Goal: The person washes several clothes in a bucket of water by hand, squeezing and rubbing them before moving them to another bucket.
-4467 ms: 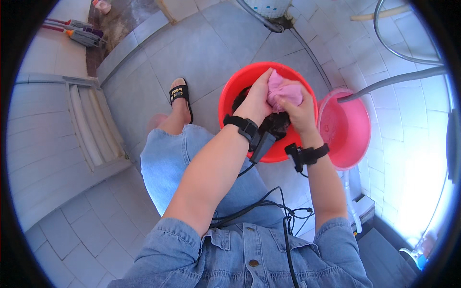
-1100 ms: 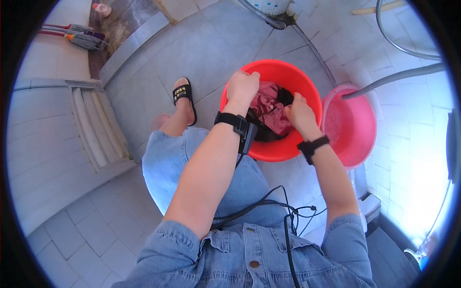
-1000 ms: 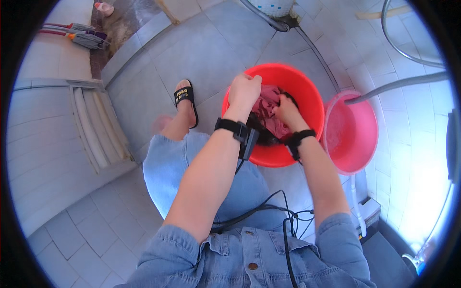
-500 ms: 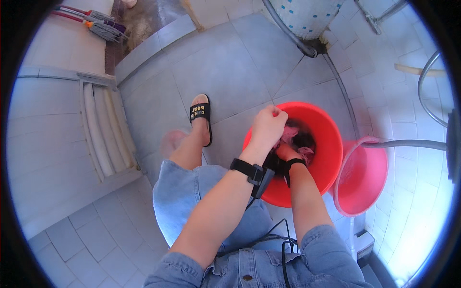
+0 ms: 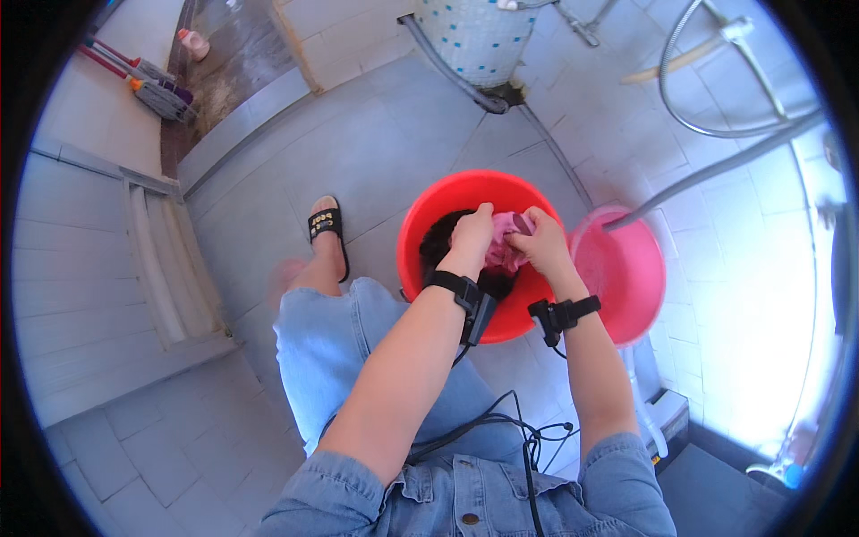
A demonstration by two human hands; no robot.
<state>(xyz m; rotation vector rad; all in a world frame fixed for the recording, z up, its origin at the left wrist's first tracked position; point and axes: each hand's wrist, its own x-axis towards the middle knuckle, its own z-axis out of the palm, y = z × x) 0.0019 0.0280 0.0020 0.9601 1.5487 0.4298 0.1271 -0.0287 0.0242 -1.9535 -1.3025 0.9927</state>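
Both hands are over a red bucket [image 5: 530, 315] standing on the tiled floor. A crumpled pink cloth [image 5: 508, 251] is stretched between them at the bucket's mouth. My left hand [image 5: 472, 236] is closed on the cloth's left side. On its right side, my right hand [image 5: 544, 243] pinches the cloth between thumb and fingers. Dark cloth [image 5: 438, 240] lies lower in the bucket, partly covered by my hands and the pink piece. Each wrist carries a black strap with a small device.
Right beside the red bucket stands a pink bucket [image 5: 631, 277], with a grey hose [image 5: 707, 170] reaching to its rim. A tiled round column [image 5: 474, 40] rises at the far side. Mops [image 5: 161, 94] lean at the far left. Black cables [image 5: 528, 434] hang by my lap.
My right hand has come up out of the bucket and now grips the pink cloth, which is lifted higher. The whole view has shifted, so the buckets appear farther left.
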